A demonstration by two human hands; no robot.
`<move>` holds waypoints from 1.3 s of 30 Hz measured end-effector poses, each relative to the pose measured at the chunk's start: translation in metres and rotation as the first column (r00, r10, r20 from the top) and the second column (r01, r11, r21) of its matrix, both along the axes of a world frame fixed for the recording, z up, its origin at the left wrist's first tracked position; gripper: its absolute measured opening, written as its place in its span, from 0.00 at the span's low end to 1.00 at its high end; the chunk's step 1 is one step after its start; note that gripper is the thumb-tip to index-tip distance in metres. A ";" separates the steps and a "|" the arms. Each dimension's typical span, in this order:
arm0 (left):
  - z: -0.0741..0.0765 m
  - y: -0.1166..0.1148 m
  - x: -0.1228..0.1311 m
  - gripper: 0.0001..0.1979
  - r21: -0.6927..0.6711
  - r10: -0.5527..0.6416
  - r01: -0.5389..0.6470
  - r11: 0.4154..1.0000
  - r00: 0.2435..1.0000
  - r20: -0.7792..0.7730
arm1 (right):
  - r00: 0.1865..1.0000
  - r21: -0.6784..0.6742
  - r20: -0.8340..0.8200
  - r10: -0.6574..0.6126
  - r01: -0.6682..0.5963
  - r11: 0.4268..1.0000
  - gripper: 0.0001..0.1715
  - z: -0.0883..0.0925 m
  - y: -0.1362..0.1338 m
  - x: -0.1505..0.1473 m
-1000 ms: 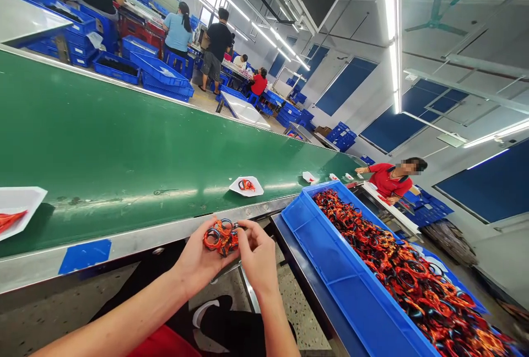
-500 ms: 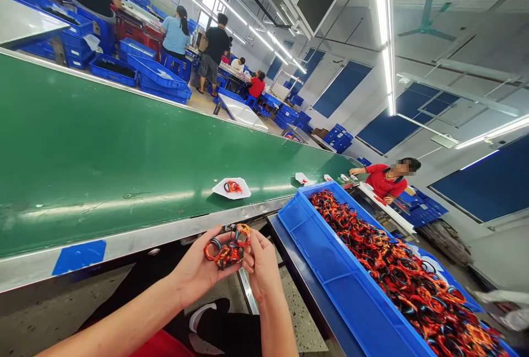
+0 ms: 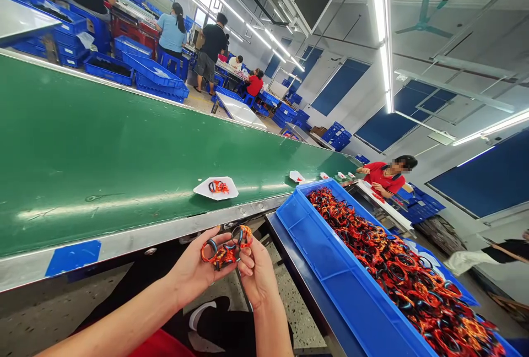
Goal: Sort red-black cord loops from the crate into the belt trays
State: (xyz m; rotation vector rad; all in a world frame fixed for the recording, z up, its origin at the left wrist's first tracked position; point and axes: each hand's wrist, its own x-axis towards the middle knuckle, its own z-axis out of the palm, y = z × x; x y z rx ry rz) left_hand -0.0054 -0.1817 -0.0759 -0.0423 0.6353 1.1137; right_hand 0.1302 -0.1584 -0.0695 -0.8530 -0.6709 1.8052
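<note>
My left hand [image 3: 193, 271] cups a small bundle of orange, black and blue rings [image 3: 225, 248] just below the conveyor's metal edge. My right hand [image 3: 257, 275] pinches the right side of the same bundle, its fingers closed on one ring. To the right a long blue bin [image 3: 330, 266] holds a heap of the same rings [image 3: 397, 269]. On the green conveyor belt [image 3: 103, 142] lies a white tray [image 3: 215, 187] with a few rings in it.
Smaller white trays [image 3: 296, 176] lie farther down the belt. A person in a red shirt [image 3: 382, 176] sits at the belt's far right. Other people stand among stacked blue crates [image 3: 157, 73] beyond the belt. My legs and a shoe show below.
The white tray with rings has travelled left along the belt, and an earlier tray at the far left has gone from view. My hands turned the ring bundle and dropped slightly.
</note>
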 end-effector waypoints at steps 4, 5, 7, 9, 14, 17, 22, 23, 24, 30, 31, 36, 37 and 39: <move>-0.003 0.000 0.003 0.15 0.039 -0.049 0.049 0.998 0.999 -0.010 | 1.000 0.037 0.011 -0.014 0.013 0.999 0.14 0.001 -0.003 -0.002; -0.002 -0.001 0.004 0.14 0.045 -0.063 0.063 0.997 0.998 -0.014 | 1.000 0.046 0.017 -0.014 0.013 0.999 0.14 0.001 -0.004 -0.002; -0.001 -0.003 0.005 0.13 0.058 -0.081 0.082 0.995 0.996 -0.029 | 1.000 0.058 0.026 -0.017 0.015 0.998 0.14 0.001 -0.006 -0.002; 0.002 -0.004 0.006 0.11 0.074 -0.092 0.095 0.993 0.995 -0.044 | 0.999 0.056 0.033 -0.020 0.018 0.998 0.14 0.000 -0.007 -0.003; 0.003 -0.005 0.005 0.08 0.090 -0.112 0.116 0.989 0.993 -0.047 | 0.998 0.015 0.050 -0.037 0.036 0.999 0.17 -0.001 -0.008 -0.004; 0.000 -0.004 0.005 0.08 0.096 -0.123 0.126 0.987 0.992 -0.040 | 0.997 -0.012 0.056 -0.050 0.051 0.999 0.19 0.000 -0.009 -0.005; -0.007 -0.002 0.006 0.09 0.145 -0.208 0.205 0.968 0.978 0.004 | 0.998 -0.020 0.050 -0.045 0.046 0.999 0.19 0.007 -0.015 -0.007; -0.008 -0.002 0.006 0.10 0.161 -0.237 0.230 0.960 0.971 0.022 | 0.998 -0.013 0.049 -0.038 0.039 0.999 0.18 0.008 -0.017 -0.008; -0.009 -0.002 0.006 0.11 0.184 -0.268 0.257 0.949 0.962 0.041 | 0.998 -0.003 0.048 -0.034 0.034 0.999 0.18 0.010 -0.018 -0.009; -0.002 -0.006 0.005 0.14 0.331 -0.376 0.319 0.888 0.918 0.125 | 0.996 0.055 0.075 -0.045 0.041 0.998 0.20 0.021 -0.027 -0.015; 0.000 -0.006 0.005 0.15 0.337 -0.380 0.319 0.886 0.915 0.134 | 0.996 0.056 0.079 -0.038 0.034 0.998 0.21 0.022 -0.028 -0.015; 0.003 -0.008 0.006 0.17 0.305 -0.387 0.328 0.894 0.909 0.156 | 0.995 0.045 0.095 -0.007 0.003 0.999 0.23 0.026 -0.032 -0.015; 0.002 -0.008 0.007 0.17 0.306 -0.389 0.329 0.893 0.908 0.158 | 0.996 0.046 0.093 -0.005 0.000 0.999 0.23 0.026 -0.033 -0.015; 0.001 -0.007 0.007 0.17 0.319 -0.395 0.329 0.889 0.903 0.171 | 0.996 0.051 0.088 -0.001 -0.004 0.999 0.23 0.025 -0.033 -0.014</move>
